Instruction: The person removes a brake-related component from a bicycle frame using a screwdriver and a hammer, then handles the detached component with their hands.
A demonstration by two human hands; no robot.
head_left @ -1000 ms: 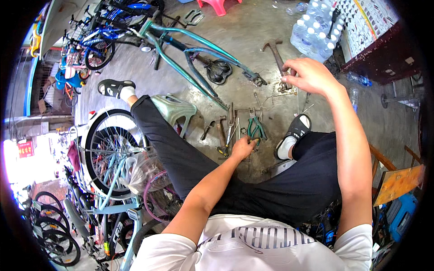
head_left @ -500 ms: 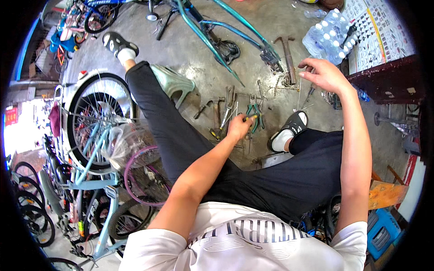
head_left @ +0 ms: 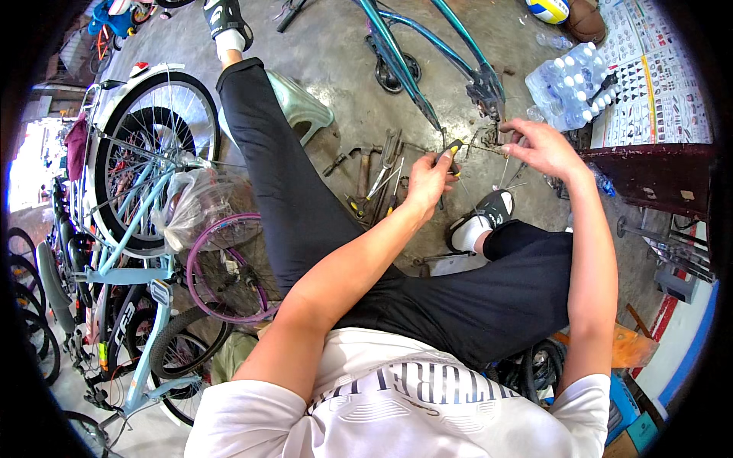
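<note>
Left hand (head_left: pixel 431 183) gripping yellow-and-black tool (head_left: pixel 456 146) near tip of teal bicycle frame (head_left: pixel 463 37); right hand (head_left: pixel 546 149) curling beside frame, contents unclear. Risk: loosening grip sending tool onto floor (head_left: pixel 328 49).

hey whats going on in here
A person's left hand grips a yellow-and-black tool, while the right hand is raised beside it, fingers curled; whether it pinches a thin wire is unclear. Both are near the lower ends of a teal bike frame. A hammer lies among tools on the floor.
</note>
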